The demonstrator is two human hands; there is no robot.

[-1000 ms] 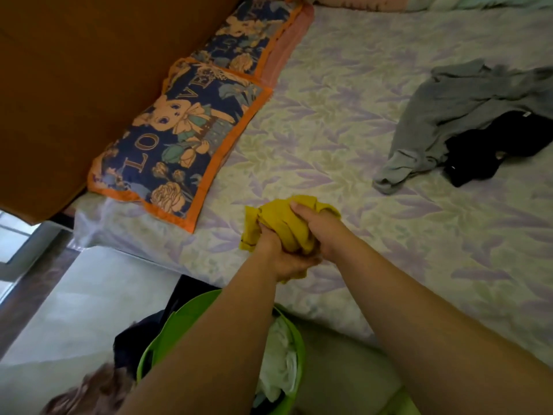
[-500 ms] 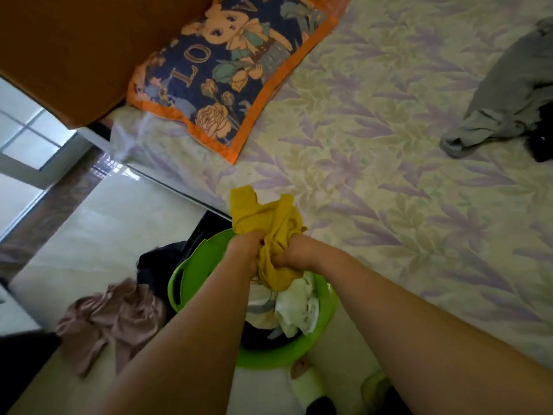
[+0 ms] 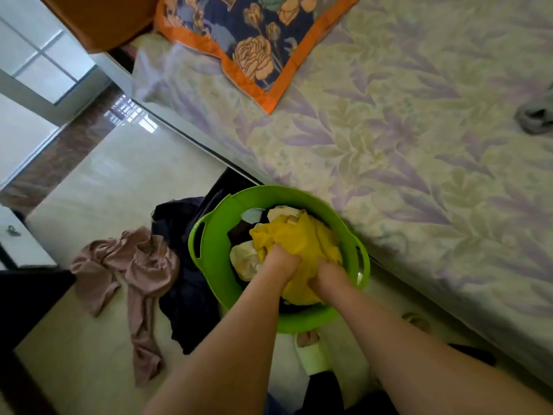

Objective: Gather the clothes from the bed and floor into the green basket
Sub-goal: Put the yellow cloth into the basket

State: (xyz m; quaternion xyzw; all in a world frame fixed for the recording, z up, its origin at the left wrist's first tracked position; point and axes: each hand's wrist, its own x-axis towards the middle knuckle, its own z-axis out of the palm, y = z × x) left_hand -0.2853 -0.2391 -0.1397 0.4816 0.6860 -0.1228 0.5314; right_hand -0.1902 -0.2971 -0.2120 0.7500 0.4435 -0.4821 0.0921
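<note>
The green basket (image 3: 209, 250) stands on the floor against the bed's side. A yellow garment (image 3: 294, 235) lies on top of the pale and dark clothes inside it. My left hand (image 3: 279, 262) and my right hand (image 3: 327, 274) are both down in the basket, fingers dug into the yellow cloth and gripping it. A pink garment (image 3: 131, 271) is spread on the floor left of the basket, with a dark navy garment (image 3: 188, 289) between it and the basket. A grey garment (image 3: 535, 115) shows at the right edge on the bed.
The bed (image 3: 419, 145) with a purple leaf-print sheet fills the right side. A navy floral pillow (image 3: 251, 37) with orange trim lies at its head. Glossy floor tiles (image 3: 119, 187) spread to the left; dark furniture (image 3: 27, 301) stands at the left edge. My slippered feet (image 3: 311, 351) are beside the basket.
Both hands have carried the yellow garment from the bed down into the basket. My view has tilted down toward the floor, so the grey clothes slid toward the right edge.
</note>
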